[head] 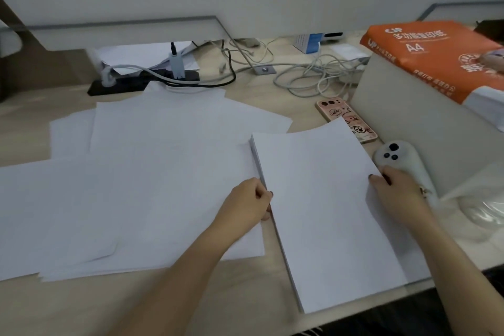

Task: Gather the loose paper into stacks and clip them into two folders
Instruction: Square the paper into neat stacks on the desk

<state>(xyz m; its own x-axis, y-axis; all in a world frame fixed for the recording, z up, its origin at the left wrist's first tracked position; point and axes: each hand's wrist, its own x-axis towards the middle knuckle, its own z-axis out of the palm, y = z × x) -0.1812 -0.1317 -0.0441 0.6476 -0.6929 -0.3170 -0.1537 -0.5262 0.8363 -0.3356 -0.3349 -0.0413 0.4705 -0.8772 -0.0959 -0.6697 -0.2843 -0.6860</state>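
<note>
Stack (321,213): sitting just nearer than the phone (344,116), far corner overlapping it.
Left hand (246,203): gripping the stack's left edge, fingers curling round it.
Right hand (396,195): pinching the right edge.
Loose sheets (136,185): lying spread left of the phone.

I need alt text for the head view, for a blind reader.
The left hand and right hand grip a stack of white paper by its side edges on a wooden desk. Loose sheets lie spread to its left; a phone, cables and an orange paper ream lie behind.
</note>
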